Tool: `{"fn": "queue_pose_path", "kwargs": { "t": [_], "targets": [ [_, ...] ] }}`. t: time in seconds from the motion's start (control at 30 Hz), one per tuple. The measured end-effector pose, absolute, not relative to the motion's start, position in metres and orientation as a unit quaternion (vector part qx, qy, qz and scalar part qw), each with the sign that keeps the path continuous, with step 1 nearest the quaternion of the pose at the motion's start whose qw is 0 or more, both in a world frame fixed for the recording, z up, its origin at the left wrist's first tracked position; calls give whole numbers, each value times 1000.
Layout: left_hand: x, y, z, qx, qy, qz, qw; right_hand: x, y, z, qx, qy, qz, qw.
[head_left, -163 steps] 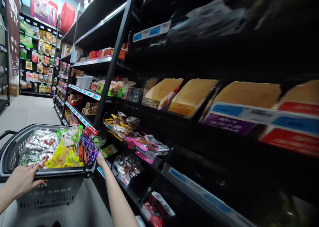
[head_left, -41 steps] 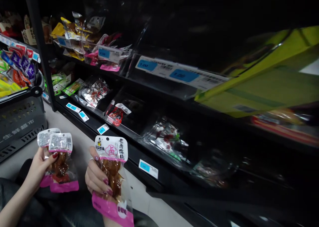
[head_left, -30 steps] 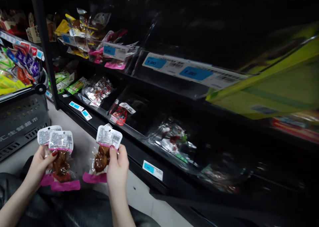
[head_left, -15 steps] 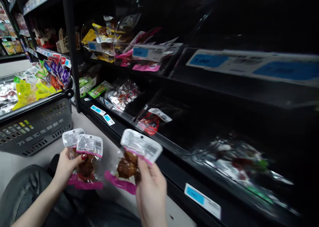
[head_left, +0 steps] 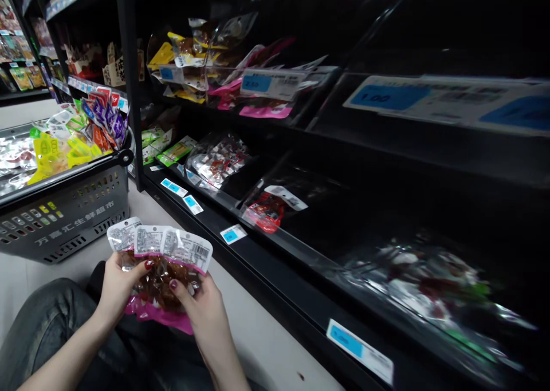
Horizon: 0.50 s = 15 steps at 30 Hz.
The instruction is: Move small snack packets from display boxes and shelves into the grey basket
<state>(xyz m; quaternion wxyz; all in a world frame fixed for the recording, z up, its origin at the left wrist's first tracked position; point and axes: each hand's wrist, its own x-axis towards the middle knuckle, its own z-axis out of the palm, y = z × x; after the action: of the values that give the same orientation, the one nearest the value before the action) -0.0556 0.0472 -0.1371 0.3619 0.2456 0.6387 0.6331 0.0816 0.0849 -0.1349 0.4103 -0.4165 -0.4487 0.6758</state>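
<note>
Three clear snack packets (head_left: 161,268) with white tops, brown meat inside and pink bottoms are fanned together low in the view, their back labels toward me. My left hand (head_left: 115,285) grips the left side of the fan, thumb over the front. My right hand (head_left: 205,305) pinches the rightmost packet against the others. Both hands hover above my knees in dark jeans, in front of a black shelf unit (head_left: 275,248).
A grey shopping basket (head_left: 64,205) full of coloured snack packets stands at the left on the pale floor. The shelves hold a red packet (head_left: 267,210), silver packets (head_left: 219,159) and pink ones (head_left: 262,109). Blue price tags (head_left: 360,351) line the shelf edges.
My right hand has brought its single packet leftward and laid it against the two in my left hand. The view has shifted slightly.
</note>
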Motion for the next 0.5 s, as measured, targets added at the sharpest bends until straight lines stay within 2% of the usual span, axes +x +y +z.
{"fn": "queue_pose_path", "kwargs": {
  "t": [0.17, 0.27, 0.5],
  "targets": [
    [-53, 48, -140, 266, 640, 623, 363, 82, 85, -136, -484, -496, 619, 370],
    [-53, 47, -145, 264, 629, 625, 380, 85, 88, -135, -456, -498, 650, 348],
    [-55, 48, -144, 184, 532, 688, 458, 105, 97, -124, -414, -393, 706, 420]
  ]
}}
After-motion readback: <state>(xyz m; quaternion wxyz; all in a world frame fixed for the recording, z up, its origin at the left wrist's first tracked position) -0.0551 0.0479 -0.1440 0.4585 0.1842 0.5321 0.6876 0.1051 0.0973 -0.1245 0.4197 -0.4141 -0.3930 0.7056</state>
